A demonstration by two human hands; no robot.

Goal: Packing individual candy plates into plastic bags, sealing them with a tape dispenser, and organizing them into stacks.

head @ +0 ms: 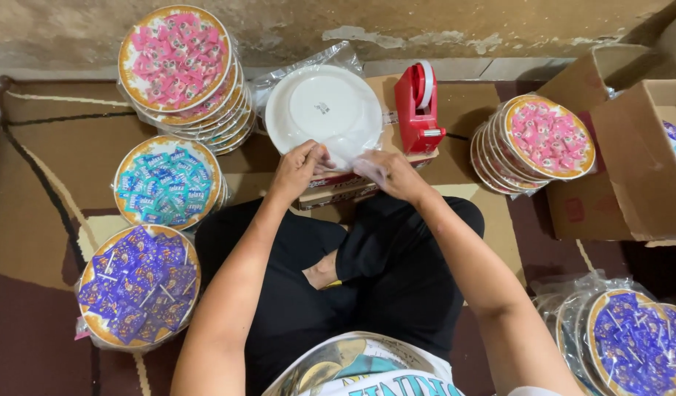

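A patterned brown carpet (44,147) runs to a peeling wall, ringed by stacks of wrapped, sweet-filled plates: pink (178,62), teal (167,183), purple (138,284). Open cardboard boxes (631,154) crowd the right. Over a low box, a white plate (324,110) lies upside down in a clear plastic wrap (352,158). It looks stiff, breakable and slippery under film; the rim seems the safest hold. The left hand (297,170) and right hand (391,174) pinch the film at its near edge. A red tape dispenser (418,110) stands just right.

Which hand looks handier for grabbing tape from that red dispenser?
Probably the right hand: the red tape dispenser stands just beyond it, on its side of the white plate. The left hand would have to cross over the plate's wrapping.
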